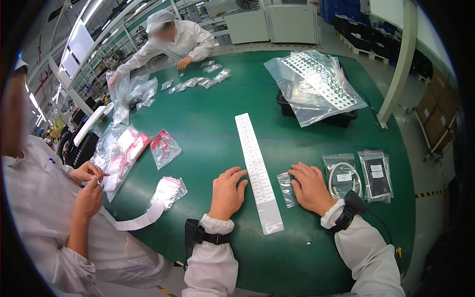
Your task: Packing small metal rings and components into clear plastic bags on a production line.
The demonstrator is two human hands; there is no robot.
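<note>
A long white strip of printed labels [255,168] lies flat on the green table, running away from me, with bare backing at its near end. Just left of it rests my left hand [227,194], open, thumb and fingers slightly bent, fingertips close to the strip's edge. To the strip's right is a small clear zip bag [287,189], its contents too faint to name. My right hand [312,188] lies over the bag's right side, fingers loosely extended and open, thumb touching the bag. Beyond that hand are a bagged white coiled cable [343,179] and a bagged dark flat item [377,173].
A black bin [341,120] piled with plastic bags and a sticker sheet stands at the far right. At left, a co-worker's hands [89,190] handle something small beside labelled bags [169,192] and a red-white packet [165,148]. Another person [170,42] reaches over small bags at the back.
</note>
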